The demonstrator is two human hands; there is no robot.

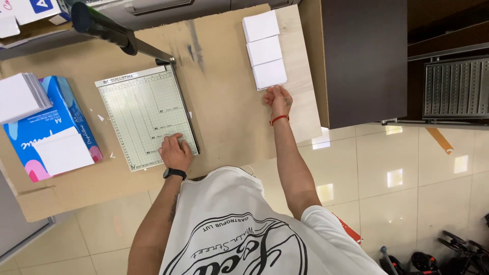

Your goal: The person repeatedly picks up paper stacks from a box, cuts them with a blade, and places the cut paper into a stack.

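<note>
Left hand (174, 150) is lying flat, fingers spread, on the paper cutter (145, 116), gripping nothing. Right hand (278, 99) is touching the nearest of 3 white paper stacks (269, 74), fingers loosely curled.

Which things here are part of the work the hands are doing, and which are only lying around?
In use:
- paper cutter, left hand resting on its board
- raised cutter blade
- three white stacks, right hand at the nearest one

Lying about:
- blue paper ream with a white sheet on it
- loose paper pile
- dark cabinet
</note>
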